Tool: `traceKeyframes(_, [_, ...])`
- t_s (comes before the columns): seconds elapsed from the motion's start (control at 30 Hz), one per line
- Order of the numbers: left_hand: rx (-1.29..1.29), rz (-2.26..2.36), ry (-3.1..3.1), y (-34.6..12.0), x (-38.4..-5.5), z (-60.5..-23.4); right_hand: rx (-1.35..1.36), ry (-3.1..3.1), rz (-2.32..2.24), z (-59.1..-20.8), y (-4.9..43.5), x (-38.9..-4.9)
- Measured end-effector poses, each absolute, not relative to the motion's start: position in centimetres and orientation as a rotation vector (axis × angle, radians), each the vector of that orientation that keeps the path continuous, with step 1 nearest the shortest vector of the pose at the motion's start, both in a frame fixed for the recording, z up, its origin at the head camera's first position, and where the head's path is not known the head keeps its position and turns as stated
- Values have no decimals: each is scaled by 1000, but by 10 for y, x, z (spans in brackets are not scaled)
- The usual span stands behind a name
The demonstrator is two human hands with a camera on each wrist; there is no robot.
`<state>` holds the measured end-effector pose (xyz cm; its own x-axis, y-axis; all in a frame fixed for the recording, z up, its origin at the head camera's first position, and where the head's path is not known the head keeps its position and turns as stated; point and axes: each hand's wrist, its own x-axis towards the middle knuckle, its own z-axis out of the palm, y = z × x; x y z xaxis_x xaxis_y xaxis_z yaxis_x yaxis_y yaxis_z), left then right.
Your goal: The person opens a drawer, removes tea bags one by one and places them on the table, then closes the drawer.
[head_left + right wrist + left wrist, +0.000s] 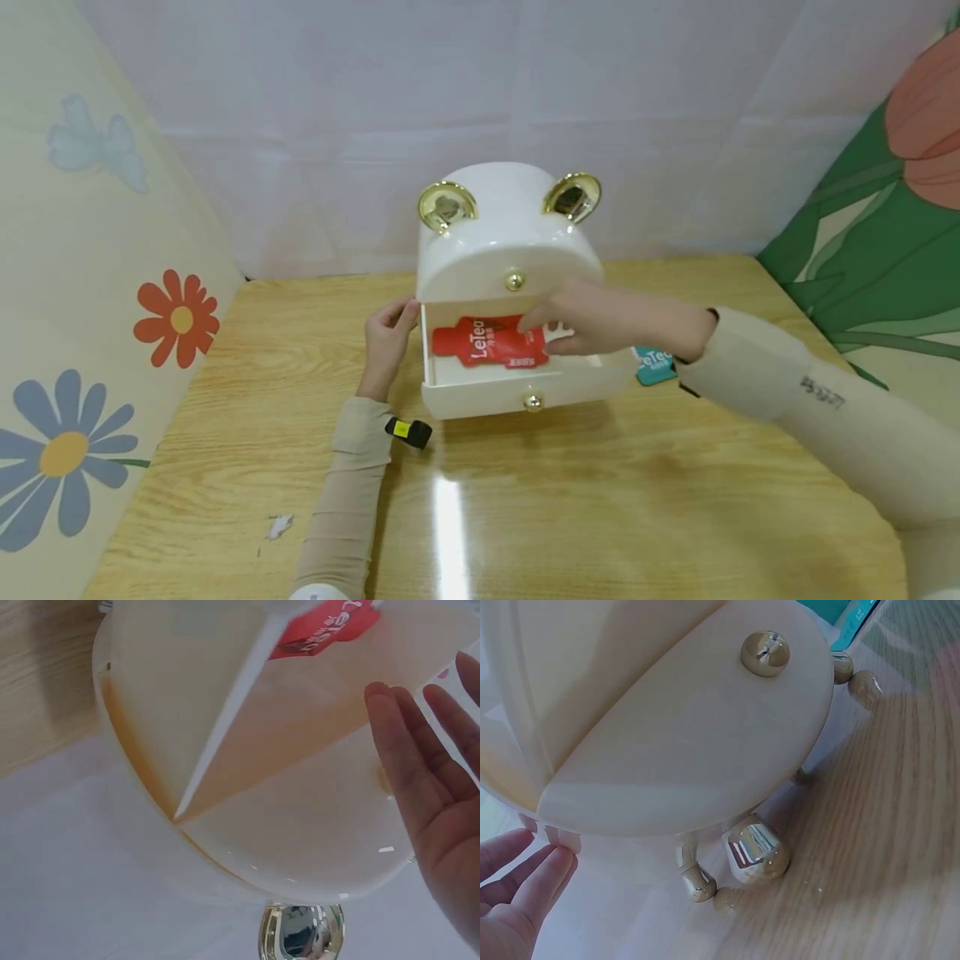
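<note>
A white drawer box (498,271) with gold ears and knobs stands on the table, its lower drawer (472,402) pulled out. Inside the drawer lies a red pouch (487,343) lettered LeTeo, part of its right end hidden by my right hand (588,317). That hand is over the drawer's right part. In the right wrist view the hand (439,772) has extended fingers and nothing in its grasp; the pouch (330,630) is apart from it. My left hand (387,343) touches the box's left side; its fingertips (561,859) rest against the white wall.
A teal pouch (656,367) lies right of the box, partly behind my right forearm. The wooden table (570,500) bears a white scrap (280,526) at front left. A pale cloth (337,125) hangs behind the box, with painted panels at both sides.
</note>
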<state>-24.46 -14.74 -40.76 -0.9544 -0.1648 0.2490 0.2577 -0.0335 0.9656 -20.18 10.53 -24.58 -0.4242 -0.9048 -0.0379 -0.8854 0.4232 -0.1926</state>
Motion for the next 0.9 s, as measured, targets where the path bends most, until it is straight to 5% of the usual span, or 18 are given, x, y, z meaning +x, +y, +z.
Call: traceKeyframes(0.9, [-116, -2093, -1935, -143, -243, -408, -1425, 2488, 90, -277, 84, -224])
